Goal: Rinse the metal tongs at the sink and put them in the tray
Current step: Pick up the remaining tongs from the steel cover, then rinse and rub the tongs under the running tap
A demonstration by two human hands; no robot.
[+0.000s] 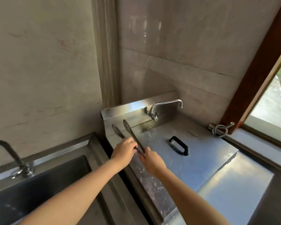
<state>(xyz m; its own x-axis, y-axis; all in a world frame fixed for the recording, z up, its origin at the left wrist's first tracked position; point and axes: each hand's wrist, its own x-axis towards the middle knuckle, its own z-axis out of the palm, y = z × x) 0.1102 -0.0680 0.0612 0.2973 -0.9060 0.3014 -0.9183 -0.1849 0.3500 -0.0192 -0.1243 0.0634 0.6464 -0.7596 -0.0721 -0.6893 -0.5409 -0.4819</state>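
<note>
The metal tongs (128,130) are held up in the middle of the view, their two perforated blades spread apart and pointing away from me. My left hand (124,148) grips the left arm of the tongs. My right hand (150,158) pinches them near the hinge end. They hover over the left edge of a steel unit covered by a flat lid (201,159). The sink (39,179) lies at the lower left, with its tap (11,153) at its back edge. No tray shows as such.
The steel lid carries a black handle (179,146) and water drops. A second tap (165,106) juts from the steel backsplash above it. A coiled hose (221,129) rests on the window ledge at right. Marble walls close the corner.
</note>
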